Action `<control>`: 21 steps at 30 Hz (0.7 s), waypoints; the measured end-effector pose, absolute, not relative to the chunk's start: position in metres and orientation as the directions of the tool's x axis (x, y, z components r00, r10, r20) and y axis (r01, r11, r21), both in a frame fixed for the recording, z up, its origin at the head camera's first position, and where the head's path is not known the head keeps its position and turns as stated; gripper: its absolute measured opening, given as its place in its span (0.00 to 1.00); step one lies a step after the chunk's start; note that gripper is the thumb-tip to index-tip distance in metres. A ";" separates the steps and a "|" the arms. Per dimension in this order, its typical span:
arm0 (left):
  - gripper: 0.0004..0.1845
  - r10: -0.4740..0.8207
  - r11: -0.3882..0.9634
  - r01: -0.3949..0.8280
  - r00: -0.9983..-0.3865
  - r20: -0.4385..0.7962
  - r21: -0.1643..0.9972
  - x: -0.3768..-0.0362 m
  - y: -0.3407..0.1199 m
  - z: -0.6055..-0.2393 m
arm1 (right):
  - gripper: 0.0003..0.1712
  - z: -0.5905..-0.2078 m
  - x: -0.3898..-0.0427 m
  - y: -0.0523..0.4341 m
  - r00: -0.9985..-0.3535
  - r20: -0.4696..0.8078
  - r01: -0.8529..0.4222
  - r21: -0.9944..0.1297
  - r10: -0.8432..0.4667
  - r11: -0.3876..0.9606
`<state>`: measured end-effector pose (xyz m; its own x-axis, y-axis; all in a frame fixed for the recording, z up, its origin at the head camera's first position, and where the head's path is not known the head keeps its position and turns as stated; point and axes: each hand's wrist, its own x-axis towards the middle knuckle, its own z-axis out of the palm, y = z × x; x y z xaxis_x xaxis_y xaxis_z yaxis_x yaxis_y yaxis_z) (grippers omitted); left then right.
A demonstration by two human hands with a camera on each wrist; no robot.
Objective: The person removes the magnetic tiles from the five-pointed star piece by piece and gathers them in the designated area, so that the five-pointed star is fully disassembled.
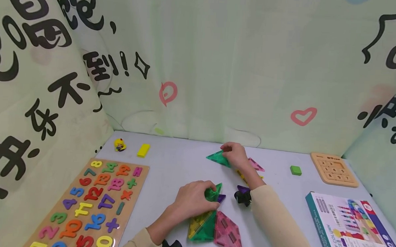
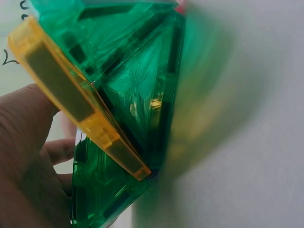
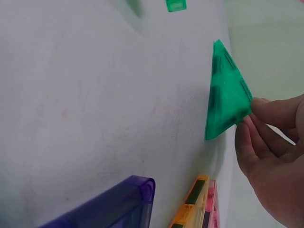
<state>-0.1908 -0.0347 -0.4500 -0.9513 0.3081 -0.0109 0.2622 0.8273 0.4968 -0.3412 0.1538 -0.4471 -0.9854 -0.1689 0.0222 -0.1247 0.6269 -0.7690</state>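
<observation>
- Your right hand (image 1: 235,154) is far out over the table (image 1: 176,163), fingers and thumb pinched on one corner of a green triangle tile (image 1: 219,158); the right wrist view shows the fingertips (image 3: 259,114) closed on that corner alone, the rest of the tile (image 3: 225,95) free and tilted up off the surface.
- Your left hand (image 1: 191,198) is nearer your body, fingers curled over a second green triangle (image 1: 213,192) standing at the top of the flat cluster: a yellow tile (image 1: 198,223), a green flat tile (image 1: 206,230) and a pink tile (image 1: 228,233), lying edge to edge; the left wrist view shows green tiles (image 2: 137,90) and a yellow edge (image 2: 80,109) hard against the palm, too close to tell how they join.
- The relation that counts: the pinched tile lies beyond and slightly right of the cluster, well apart from it, so the cluster is toward you and a little left from the right hand; its long axis runs roughly left to right, the free point away to the left.
- The right hand alone has the loose tile; the left is the nearer one to the cluster and already on it.
- Between the two hands lie a purple tile (image 1: 243,189) and a pink triangle (image 1: 256,164); judged from here, they sit close to the straight line back.
</observation>
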 end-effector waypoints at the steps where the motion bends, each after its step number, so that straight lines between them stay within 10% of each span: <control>1: 0.21 0.310 0.824 0.264 -0.951 -0.010 0.501 -0.191 -0.035 -0.450 | 0.15 -0.447 -0.341 0.154 -0.986 0.022 -0.122 -0.771 -0.166 0.625; 21: 0.18 0.317 0.807 0.269 -0.948 -0.001 0.525 -0.190 -0.036 -0.452 | 0.06 -0.438 -0.236 0.156 -0.976 -0.022 -0.117 -0.788 -0.218 0.604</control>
